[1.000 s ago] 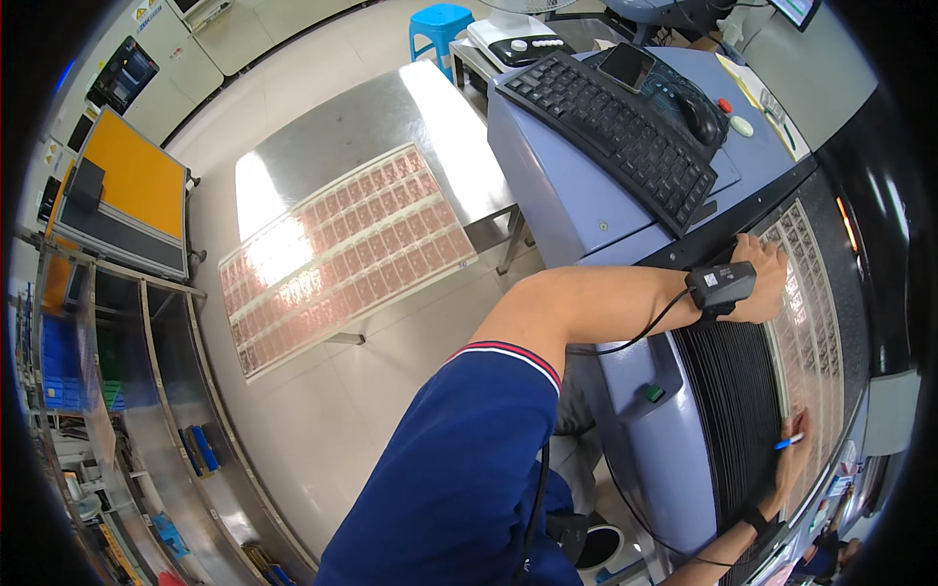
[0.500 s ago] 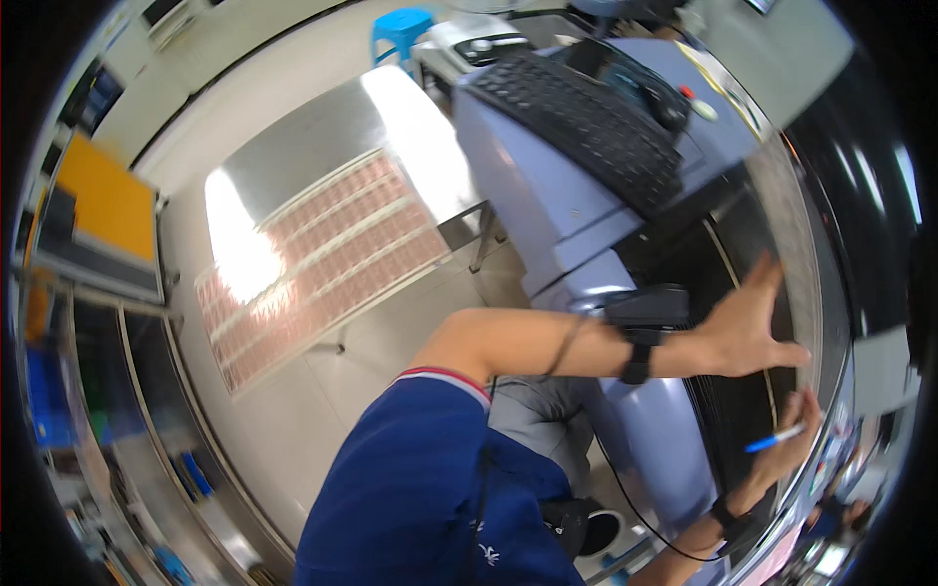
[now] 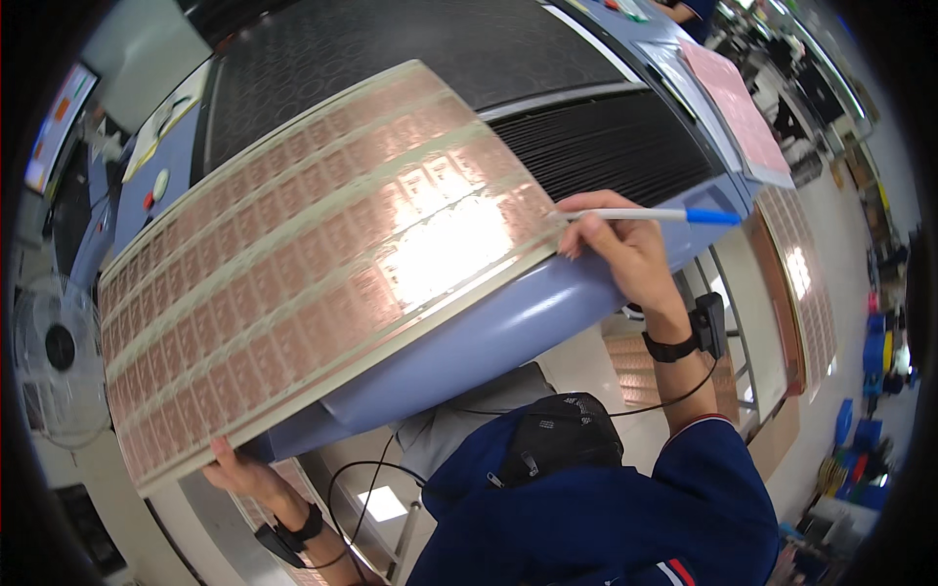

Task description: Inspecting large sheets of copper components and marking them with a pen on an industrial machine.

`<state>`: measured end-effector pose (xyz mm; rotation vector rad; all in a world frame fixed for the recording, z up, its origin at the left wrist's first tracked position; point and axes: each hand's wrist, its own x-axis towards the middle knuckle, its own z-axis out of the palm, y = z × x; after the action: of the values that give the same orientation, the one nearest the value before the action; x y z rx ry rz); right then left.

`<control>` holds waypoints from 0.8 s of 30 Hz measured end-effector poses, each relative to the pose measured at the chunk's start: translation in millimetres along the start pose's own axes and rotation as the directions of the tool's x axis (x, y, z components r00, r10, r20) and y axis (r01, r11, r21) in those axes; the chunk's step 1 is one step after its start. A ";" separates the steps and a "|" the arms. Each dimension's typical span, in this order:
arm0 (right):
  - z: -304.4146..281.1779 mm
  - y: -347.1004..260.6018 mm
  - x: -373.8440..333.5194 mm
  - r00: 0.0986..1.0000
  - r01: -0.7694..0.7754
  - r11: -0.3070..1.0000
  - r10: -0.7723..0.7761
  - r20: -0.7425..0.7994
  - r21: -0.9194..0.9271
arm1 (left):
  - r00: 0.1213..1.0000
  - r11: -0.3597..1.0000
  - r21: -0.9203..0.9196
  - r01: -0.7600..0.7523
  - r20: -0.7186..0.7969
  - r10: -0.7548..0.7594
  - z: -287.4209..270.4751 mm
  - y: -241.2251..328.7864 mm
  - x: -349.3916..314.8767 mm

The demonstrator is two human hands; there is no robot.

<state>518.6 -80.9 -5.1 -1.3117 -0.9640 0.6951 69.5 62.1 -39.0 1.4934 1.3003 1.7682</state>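
Observation:
A large copper-patterned circuit board panel (image 3: pixel 293 264), with pale strips between its rows, lies tilted across the blue-grey front of a machine, partly over the machine's dark bed. Its near left edge is gripped by my left hand (image 3: pixel 252 479), thumb on top and the other fingers mostly hidden beneath. At the right corner, my right hand (image 3: pixel 635 259) pinches the panel's edge. That same hand also keeps a white pen with a blue cap (image 3: pixel 645 215) between its fingers, pointing right. Bright glare covers part of the panel.
The machine's dark bed (image 3: pixel 410 49) extends behind the panel, beside black ribbed bellows (image 3: pixel 606 146). A pink sheet (image 3: pixel 738 107) lies at the far right. More copper panels (image 3: pixel 806 293) are stacked on the right. A fan (image 3: pixel 59 347) stands at left. Cables hang from my wrists.
My view has swung round to the right. Earlier both hands were over the machine without a panel; now they hold one between them. The pen has stayed in my right hand.

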 end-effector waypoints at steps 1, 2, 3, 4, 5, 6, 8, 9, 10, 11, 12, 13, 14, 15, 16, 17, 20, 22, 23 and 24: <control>-3.2 1.6 -3.5 1.000 0.004 1.000 -0.004 0.029 -0.028 | 0.999 0.999 -0.032 -0.042 -0.018 0.042 7.0 6.4 -1.7; -5.6 6.0 -4.6 0.999 0.029 0.994 -0.031 -0.016 -0.109 | 0.999 0.998 -0.041 -0.042 0.009 0.042 4.8 -0.6 -0.6; -6.2 6.9 -4.5 0.999 0.023 0.994 -0.026 -0.030 -0.103 | 0.998 0.998 -0.037 -0.059 -0.008 0.058 -6.3 -10.9 0.6; -6.6 3.5 -1.5 0.998 0.051 0.986 -0.055 -0.018 -0.161 | 0.997 0.997 -0.031 -0.073 -0.027 0.072 -8.0 -12.2 2.4; -6.1 0.9 1.8 0.997 0.080 0.973 -0.083 -0.002 -0.218 | 0.997 0.997 -0.029 -0.073 -0.017 0.073 -8.1 -12.2 3.6; -2.9 2.3 4.7 0.989 0.134 0.961 -0.144 -0.025 -0.243 | 0.997 0.996 -0.034 -0.077 -0.015 0.077 -6.5 -9.8 4.3; -7.7 -1.7 3.8 0.994 0.112 0.947 -0.111 0.020 -0.302 | 0.997 0.996 -0.035 -0.080 -0.007 0.080 -4.8 -8.8 4.4; -9.2 -2.8 3.2 0.994 0.103 0.927 -0.083 0.071 -0.361 | 0.996 0.996 -0.033 -0.084 -0.024 0.083 -5.1 -9.9 4.8; -7.5 -1.6 2.8 0.993 0.117 0.930 -0.100 0.069 -0.349 | 0.995 0.996 -0.031 -0.088 -0.042 0.086 -5.4 -11.2 5.5; -7.1 0.0 3.8 0.993 0.112 0.932 -0.095 0.066 -0.346 | 0.996 0.996 -0.027 -0.087 -0.037 0.086 -5.7 -12.8 6.9; -6.8 1.3 3.6 0.987 0.157 0.917 -0.135 0.086 -0.368 | 0.993 0.995 -0.032 -0.098 -0.069 0.095 -6.8 -14.4 8.1; -6.6 2.4 3.1 0.979 0.202 0.899 -0.174 0.107 -0.388 | 0.989 0.993 -0.036 -0.108 -0.100 0.104 -8.2 -15.8 9.0; -6.9 2.9 3.0 0.981 0.194 0.902 -0.167 0.103 -0.386 | 0.990 0.994 -0.032 -0.106 -0.094 0.102 -10.8 -17.2 9.6; -7.0 3.1 4.1 0.979 0.202 0.903 -0.177 0.099 -0.381 | 0.992 0.994 -0.020 -0.111 -0.066 0.109 -11.6 -17.1 10.7; -6.9 3.0 4.6 0.978 0.209 0.903 -0.187 0.095 -0.375 | 0.992 0.993 -0.009 -0.117 -0.039 0.116 -11.6 -16.7 11.5; -6.6 2.4 4.5 0.979 0.203 0.905 -0.182 0.091 -0.373 | 0.993 0.993 -0.006 -0.116 -0.032 0.116 -10.7 -16.1 10.7; -5.1 3.6 4.8 0.985 0.172 0.917 -0.151 0.088 -0.361 | 0.993 0.995 -0.027 -0.100 -0.073 0.098 -1.4 -8.4 8.1; -5.9 5.6 4.2 0.979 0.202 0.923 -0.179 0.099 -0.327 | 0.991 0.993 -0.013 -0.114 -0.077 0.113 -2.5 -10.1 8.0; -6.0 4.8 3.5 0.980 0.197 0.924 -0.175 0.096 -0.327 | 0.991 0.994 -0.012 -0.112 -0.073 0.111 -1.8 -9.8 7.7; -6.2 2.6 3.0 0.982 0.181 0.928 -0.155 0.104 -0.326 | 0.992 0.993 -0.009 -0.115 -0.060 0.114 -0.5 -8.3 7.4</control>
<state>525.7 -80.8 -7.0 -1.4829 -1.2825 0.4639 65.3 71.7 -42.7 1.5473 1.2519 1.9022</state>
